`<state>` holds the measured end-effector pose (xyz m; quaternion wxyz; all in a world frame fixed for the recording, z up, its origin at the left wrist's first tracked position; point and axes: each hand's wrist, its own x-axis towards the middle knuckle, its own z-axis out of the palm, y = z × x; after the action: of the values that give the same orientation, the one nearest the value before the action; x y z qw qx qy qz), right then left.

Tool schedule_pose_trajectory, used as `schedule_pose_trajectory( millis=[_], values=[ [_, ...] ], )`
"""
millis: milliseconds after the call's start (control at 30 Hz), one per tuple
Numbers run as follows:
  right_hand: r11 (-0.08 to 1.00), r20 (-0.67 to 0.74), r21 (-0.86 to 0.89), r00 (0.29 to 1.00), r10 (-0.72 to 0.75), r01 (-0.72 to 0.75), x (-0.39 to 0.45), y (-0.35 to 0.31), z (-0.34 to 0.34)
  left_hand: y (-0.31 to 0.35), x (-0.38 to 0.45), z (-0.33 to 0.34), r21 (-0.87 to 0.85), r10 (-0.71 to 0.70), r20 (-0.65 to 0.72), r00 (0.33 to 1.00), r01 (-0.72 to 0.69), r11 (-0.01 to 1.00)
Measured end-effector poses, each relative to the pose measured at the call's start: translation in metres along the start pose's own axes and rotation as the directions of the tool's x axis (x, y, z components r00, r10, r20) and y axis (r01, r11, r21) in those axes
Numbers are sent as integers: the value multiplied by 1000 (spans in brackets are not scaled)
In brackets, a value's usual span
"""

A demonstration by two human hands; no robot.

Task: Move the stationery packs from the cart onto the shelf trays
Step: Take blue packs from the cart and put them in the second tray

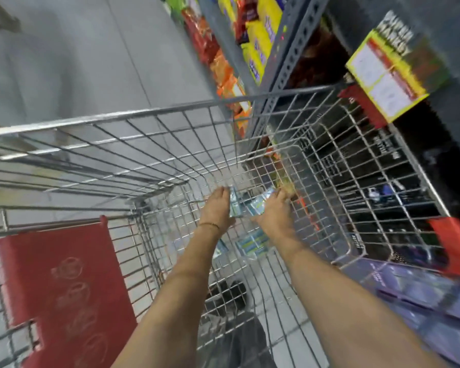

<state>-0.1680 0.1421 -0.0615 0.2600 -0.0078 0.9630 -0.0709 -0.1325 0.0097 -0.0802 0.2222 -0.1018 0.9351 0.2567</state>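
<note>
While deep in cart [149,112] | both hands grasp glossy pale-blue packs [246,205]

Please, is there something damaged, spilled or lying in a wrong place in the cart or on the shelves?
Nothing stands out. Both hands, left hand and right hand, reach to the bottom of the cart and gather small stationery packs; more packs lie loose on its floor. The picture is blurred, so small damage cannot be judged.
</note>
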Motion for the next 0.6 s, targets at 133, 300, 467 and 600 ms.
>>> schedule_pose_trajectory(
  millis=[133,300,467,600],
  values=[
    [993,45,27,992,-117,115,-16,12,-39,20,-18,-32,43,60,31,998,-61,997],
    [978,68,24,975,-210,209,-75,30,-110,76,-60,-97,124,195,96,976,-206,971],
    [970,-126,29,963,-236,242,-152,64,-184,162,-117,-154,145,467,58,882,-470,870],
    [975,-305,24,931,-202,220,-223,103,-244,232,-159,-176,145,665,16,746,-660,737]
  ],
)
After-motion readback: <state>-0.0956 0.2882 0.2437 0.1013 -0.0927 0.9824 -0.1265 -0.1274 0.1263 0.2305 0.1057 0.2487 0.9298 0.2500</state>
